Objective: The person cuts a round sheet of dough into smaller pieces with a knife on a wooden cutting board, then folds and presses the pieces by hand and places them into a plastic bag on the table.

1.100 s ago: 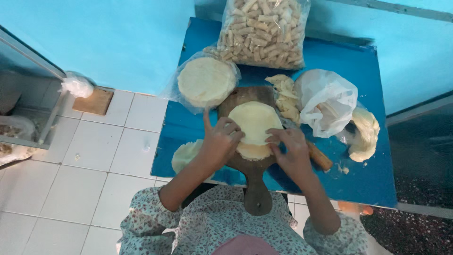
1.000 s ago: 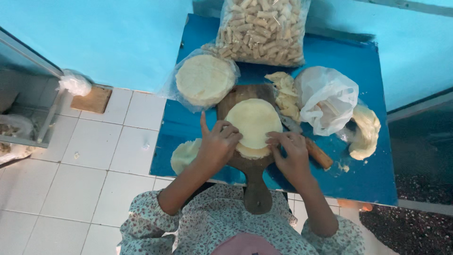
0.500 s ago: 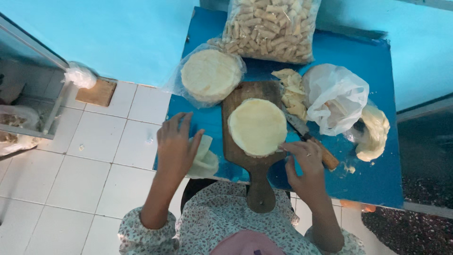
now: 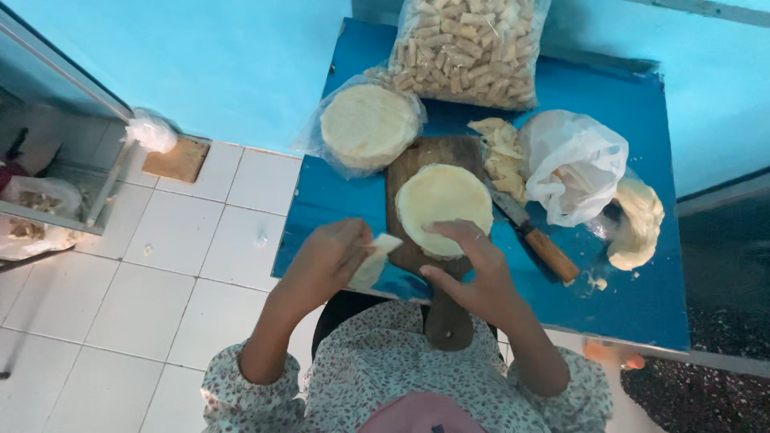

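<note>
A round pale dough sheet stack (image 4: 443,207) lies on a wooden cutting board (image 4: 425,156) on the blue table (image 4: 634,297). My right hand (image 4: 473,273) rests on the stack's near edge, fingers spread on the dough. My left hand (image 4: 329,261) is closed on a pale cut dough piece (image 4: 375,255) just left of the board, above the table's front edge. A knife with a wooden handle (image 4: 539,243) lies to the right of the board.
A clear bag with a round dough stack (image 4: 367,126) sits behind the board. A big bag of rolled snacks (image 4: 467,46) stands at the back. Cut dough scraps (image 4: 499,148), a white plastic bag (image 4: 573,164) and another dough lump (image 4: 638,223) lie right. White floor tiles (image 4: 184,248) spread left.
My left hand left the round dough, went down to the left pile, and now holds a cut piece near the board. My right hand slid back onto the stack's near edge.
</note>
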`<action>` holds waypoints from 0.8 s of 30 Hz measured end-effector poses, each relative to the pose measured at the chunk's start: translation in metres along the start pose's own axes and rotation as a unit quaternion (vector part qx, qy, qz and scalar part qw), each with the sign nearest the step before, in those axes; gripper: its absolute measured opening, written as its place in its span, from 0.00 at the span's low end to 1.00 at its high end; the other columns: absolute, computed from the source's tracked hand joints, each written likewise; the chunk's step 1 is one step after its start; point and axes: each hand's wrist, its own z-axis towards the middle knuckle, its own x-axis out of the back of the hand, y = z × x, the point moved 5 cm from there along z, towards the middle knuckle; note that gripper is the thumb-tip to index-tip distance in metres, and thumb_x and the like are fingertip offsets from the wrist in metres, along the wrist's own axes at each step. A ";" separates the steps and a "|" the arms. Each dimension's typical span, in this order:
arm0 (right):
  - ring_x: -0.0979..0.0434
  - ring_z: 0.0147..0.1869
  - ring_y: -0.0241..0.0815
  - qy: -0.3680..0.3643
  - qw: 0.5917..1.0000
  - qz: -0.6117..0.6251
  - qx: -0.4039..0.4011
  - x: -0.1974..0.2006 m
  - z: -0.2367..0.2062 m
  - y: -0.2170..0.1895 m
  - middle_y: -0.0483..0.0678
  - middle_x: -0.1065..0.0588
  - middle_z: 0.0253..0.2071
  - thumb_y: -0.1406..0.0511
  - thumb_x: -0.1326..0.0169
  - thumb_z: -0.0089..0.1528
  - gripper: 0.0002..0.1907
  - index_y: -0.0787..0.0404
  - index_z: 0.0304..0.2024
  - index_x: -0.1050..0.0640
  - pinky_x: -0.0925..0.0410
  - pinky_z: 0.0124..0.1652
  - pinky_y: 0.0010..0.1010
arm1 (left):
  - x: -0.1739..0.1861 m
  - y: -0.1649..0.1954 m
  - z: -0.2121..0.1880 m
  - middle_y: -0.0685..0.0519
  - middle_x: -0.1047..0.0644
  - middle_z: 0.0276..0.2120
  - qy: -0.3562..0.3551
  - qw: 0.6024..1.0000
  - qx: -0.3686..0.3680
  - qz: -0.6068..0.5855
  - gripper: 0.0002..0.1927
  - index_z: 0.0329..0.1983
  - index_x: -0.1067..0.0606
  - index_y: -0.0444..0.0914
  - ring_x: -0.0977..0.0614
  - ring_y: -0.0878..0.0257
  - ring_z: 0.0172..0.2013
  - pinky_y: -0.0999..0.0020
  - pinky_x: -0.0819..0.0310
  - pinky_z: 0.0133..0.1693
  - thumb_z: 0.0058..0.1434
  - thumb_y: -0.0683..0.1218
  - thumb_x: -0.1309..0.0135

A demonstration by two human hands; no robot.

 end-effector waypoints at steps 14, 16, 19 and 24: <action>0.21 0.53 0.47 -0.055 0.997 0.024 0.047 0.023 -0.012 0.000 0.49 0.24 0.49 0.64 0.26 0.51 0.44 0.57 0.66 0.33 0.29 0.52 0.36 | 0.002 0.098 0.005 0.48 0.24 0.38 0.034 0.973 -0.226 -0.028 0.13 0.42 0.27 0.39 0.19 0.48 0.40 0.56 0.25 0.37 0.57 0.39 0.37; 0.24 0.57 0.51 -0.040 0.995 0.028 0.089 0.027 -0.018 -0.006 0.54 0.27 0.52 0.64 0.28 0.50 0.50 0.59 0.70 0.40 0.32 0.57 0.40 | -0.006 0.108 0.001 0.48 0.24 0.37 0.000 0.972 -0.234 -0.033 0.12 0.41 0.28 0.39 0.19 0.48 0.40 0.55 0.25 0.37 0.56 0.38 0.39; 0.22 0.59 0.51 -0.059 0.995 0.072 0.046 0.030 -0.032 -0.002 0.56 0.24 0.52 0.68 0.33 0.53 0.48 0.58 0.71 0.42 0.32 0.58 0.41 | -0.017 0.111 -0.002 0.48 0.23 0.38 -0.029 0.976 -0.206 -0.060 0.10 0.43 0.28 0.38 0.18 0.47 0.39 0.55 0.25 0.35 0.60 0.38 0.41; 0.17 0.52 0.42 -0.043 0.972 0.193 -0.126 0.046 -0.036 0.032 0.50 0.19 0.46 0.80 0.45 0.54 0.41 0.58 0.69 0.37 0.26 0.54 0.37 | -0.031 0.075 0.019 0.45 0.21 0.32 -0.004 0.989 -0.120 -0.086 0.09 0.41 0.29 0.38 0.16 0.46 0.36 0.55 0.25 0.33 0.62 0.41 0.40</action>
